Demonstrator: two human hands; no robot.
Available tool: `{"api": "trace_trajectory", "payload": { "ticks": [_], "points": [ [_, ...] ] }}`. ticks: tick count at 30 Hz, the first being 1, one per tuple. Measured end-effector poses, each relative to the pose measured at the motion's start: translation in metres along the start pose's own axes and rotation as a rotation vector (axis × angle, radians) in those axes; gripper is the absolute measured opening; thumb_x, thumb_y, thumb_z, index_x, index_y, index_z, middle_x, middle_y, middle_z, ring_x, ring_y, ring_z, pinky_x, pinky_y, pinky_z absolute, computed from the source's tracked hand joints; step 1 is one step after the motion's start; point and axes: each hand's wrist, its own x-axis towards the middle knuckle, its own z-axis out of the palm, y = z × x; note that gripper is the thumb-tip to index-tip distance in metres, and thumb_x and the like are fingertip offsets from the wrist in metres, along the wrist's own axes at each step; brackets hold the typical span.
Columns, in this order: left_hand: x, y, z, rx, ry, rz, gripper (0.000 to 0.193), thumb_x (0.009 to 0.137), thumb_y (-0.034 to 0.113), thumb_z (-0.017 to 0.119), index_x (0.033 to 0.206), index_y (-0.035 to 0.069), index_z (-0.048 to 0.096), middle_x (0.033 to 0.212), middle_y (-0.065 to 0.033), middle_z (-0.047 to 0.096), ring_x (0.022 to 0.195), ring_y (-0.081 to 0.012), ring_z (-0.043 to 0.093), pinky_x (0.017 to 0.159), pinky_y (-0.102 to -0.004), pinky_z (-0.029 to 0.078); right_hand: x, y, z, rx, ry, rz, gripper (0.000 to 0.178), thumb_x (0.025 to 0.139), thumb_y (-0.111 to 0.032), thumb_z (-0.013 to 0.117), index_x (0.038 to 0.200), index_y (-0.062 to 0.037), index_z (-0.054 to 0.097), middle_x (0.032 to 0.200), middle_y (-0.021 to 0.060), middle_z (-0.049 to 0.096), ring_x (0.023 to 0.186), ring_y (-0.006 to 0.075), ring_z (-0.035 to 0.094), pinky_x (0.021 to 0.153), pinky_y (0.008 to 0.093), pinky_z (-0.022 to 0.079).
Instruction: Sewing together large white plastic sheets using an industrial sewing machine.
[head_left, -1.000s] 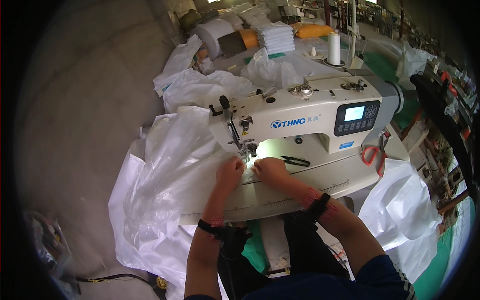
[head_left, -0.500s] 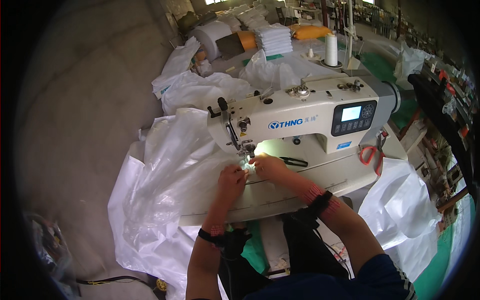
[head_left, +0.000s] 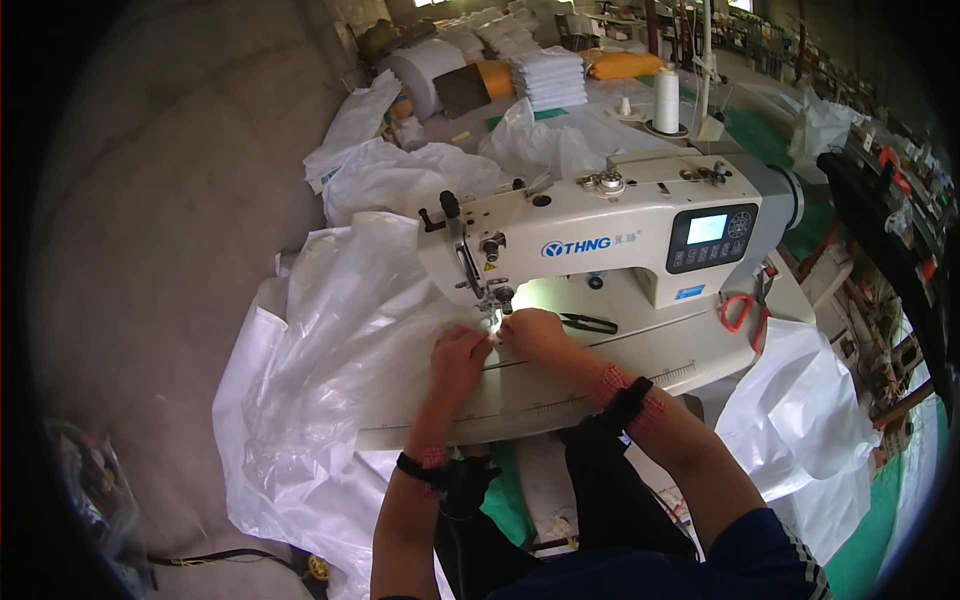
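Observation:
A white sewing machine (head_left: 600,235) with a lit screen stands on its pale table. White plastic sheeting (head_left: 330,310) is heaped to the left of the needle and hangs over the table's edge. My left hand (head_left: 459,357) is closed at the sheeting's edge, just in front of the presser foot (head_left: 494,311). My right hand (head_left: 535,336) is closed right beside the needle, its fingertips close to those of the left. What the right fingertips pinch is too small to make out under the bright lamp.
Black thread snips (head_left: 590,323) lie behind my right hand. Red-handled scissors (head_left: 742,312) rest at the table's right end. A white thread cone (head_left: 666,100) stands behind the machine. More white sheeting (head_left: 800,410) hangs at the right. Folded white stacks (head_left: 548,80) sit farther back.
My left hand has shifted slightly up and left. My right hand has turned a little and stays by the needle. The sheeting at the left has moved slightly.

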Motion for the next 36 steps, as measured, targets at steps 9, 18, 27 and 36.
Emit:
{"api": "trace_trajectory", "payload": {
  "ticks": [9,18,27,36],
  "points": [
    [0.021,-0.019,0.007,0.189,-0.187,-0.141,0.013,0.080,0.020,0.063,0.076,0.010,0.070,0.090,-0.0092,0.065,0.095,-0.0313,0.058,0.083,-0.0440,0.045,-0.010,-0.006,-0.011,0.118,-0.068,-0.002,0.024,0.083,-0.035,0.059,0.094,-0.0186,0.072,0.085,0.0067,0.069,0.081,0.0265,0.066,0.070,0.0388,0.051],
    [0.002,0.020,-0.006,0.446,0.112,0.229,0.027,0.078,0.020,0.067,0.101,0.008,0.065,0.100,-0.0046,0.061,0.090,-0.0275,0.055,0.085,-0.0409,0.041,0.004,-0.002,-0.005,0.037,-0.107,0.111,0.025,0.084,-0.037,0.060,0.092,-0.0168,0.072,0.088,0.0046,0.069,0.085,0.0244,0.066,0.071,0.0391,0.051],
    [-0.004,-0.009,0.005,0.142,-0.028,-0.173,0.015,0.082,0.023,0.062,0.084,0.010,0.068,0.089,-0.0085,0.064,0.094,-0.0286,0.056,0.086,-0.0432,0.039,0.004,-0.014,-0.013,0.020,-0.111,0.142,0.030,0.079,-0.034,0.066,0.087,-0.0054,0.070,0.086,0.0113,0.069,0.084,0.0282,0.067,0.073,0.0397,0.052],
    [0.021,0.000,0.005,0.220,-0.137,-0.333,0.017,0.080,0.029,0.066,0.087,0.013,0.065,0.093,-0.0065,0.065,0.099,-0.0279,0.057,0.092,-0.0462,0.035,0.016,-0.009,-0.018,0.379,-0.208,0.348,0.023,0.076,-0.019,0.062,0.060,-0.0039,0.067,0.055,0.0089,0.065,0.057,0.0216,0.067,0.061,0.0348,0.054]
  ]
}}
